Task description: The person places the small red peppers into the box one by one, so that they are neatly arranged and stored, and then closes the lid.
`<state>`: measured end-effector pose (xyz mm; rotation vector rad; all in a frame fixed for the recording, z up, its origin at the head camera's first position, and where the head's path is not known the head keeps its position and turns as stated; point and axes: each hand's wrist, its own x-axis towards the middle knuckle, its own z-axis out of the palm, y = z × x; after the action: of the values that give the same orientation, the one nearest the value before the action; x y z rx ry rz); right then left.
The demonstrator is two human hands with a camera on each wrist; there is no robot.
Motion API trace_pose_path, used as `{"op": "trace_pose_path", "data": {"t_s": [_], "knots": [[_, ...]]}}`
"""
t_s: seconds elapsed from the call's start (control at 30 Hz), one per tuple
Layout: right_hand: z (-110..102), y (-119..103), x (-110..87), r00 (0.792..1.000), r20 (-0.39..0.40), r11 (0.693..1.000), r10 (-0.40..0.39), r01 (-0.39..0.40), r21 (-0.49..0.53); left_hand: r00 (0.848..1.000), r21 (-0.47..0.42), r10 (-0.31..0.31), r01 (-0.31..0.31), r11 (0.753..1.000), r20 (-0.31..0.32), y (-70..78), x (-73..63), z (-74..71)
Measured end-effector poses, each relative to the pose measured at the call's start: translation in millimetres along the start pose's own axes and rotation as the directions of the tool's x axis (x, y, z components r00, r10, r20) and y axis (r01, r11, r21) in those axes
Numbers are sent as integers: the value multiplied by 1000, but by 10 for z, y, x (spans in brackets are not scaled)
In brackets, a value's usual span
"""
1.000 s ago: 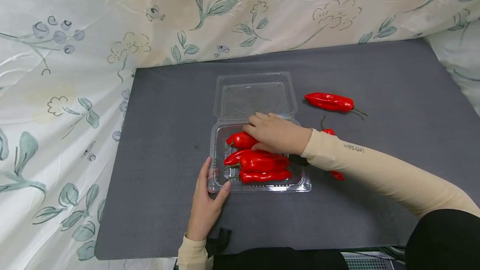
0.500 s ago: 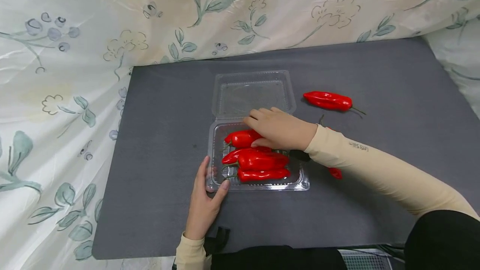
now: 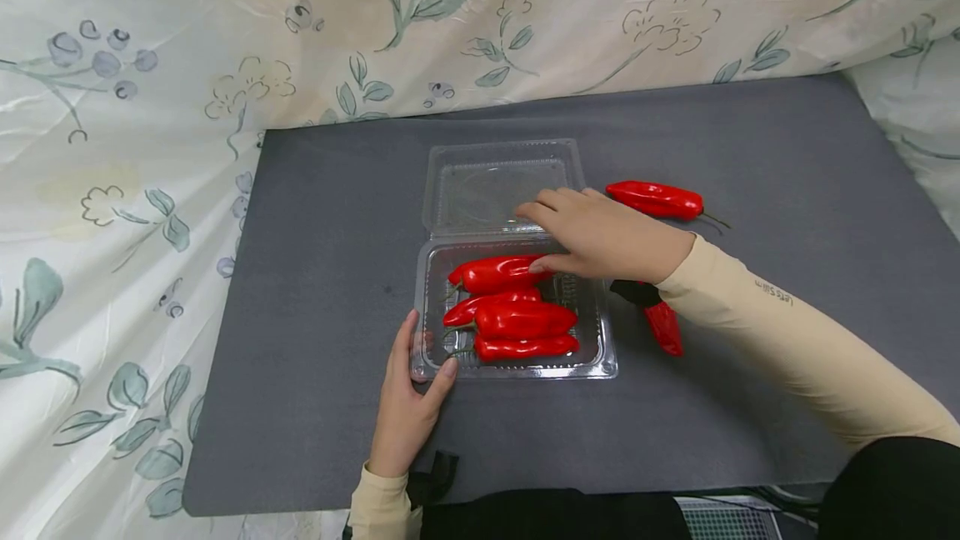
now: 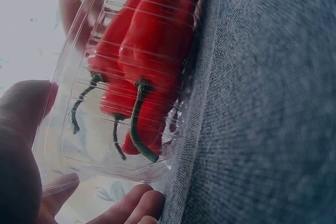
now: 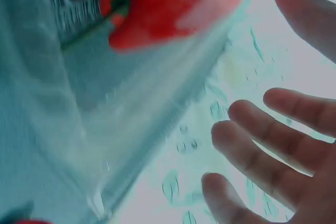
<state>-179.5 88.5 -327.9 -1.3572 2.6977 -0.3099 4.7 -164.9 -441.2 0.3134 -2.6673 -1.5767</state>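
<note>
A clear plastic clamshell container (image 3: pixel 592 357) stands with its lid laid back, several red peppers (image 3: pixel 527 321) lying in its base. My left hand (image 3: pixel 406 419) holds the base's near left corner, thumb on the front edge and fingers along the left side. In the left wrist view the thumb (image 4: pixel 26 103) touches the clear rim, and green stems show through the wall. My right hand (image 3: pixel 600 232) is over the container's back right part, by the rearmost pepper (image 3: pixel 495 273). Its fingers are spread with nothing between them in the right wrist view.
Right of the lid a red pepper (image 3: pixel 656 199) lies on the grey table (image 3: pixel 322 273). Another red pepper (image 3: pixel 664 328) is partly hidden under the right forearm. A floral curtain (image 3: pixel 525 23) hangs behind and at the left.
My right hand has let go of the rearmost pepper and drawn up and to the right, leaving it in the container. The left hand keeps its hold on the corner.
</note>
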Motion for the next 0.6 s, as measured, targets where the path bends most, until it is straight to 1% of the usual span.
{"op": "trace_pose_path", "data": {"t_s": [0.2,0.47,0.6], "knots": [[-157,127,-130,998,-43,998,55,-55,-8,1000,13,-4,4,1000,-5,0,3,-4],[-237,329,-303,990,-85,993,116,-116,14,1000,6,2,-2,1000,-4,1,-2,-7],[-272,471,-399,980,-93,984,177,-173,44,1000,4,7,-7,1000,-4,2,-3,-7]]}}
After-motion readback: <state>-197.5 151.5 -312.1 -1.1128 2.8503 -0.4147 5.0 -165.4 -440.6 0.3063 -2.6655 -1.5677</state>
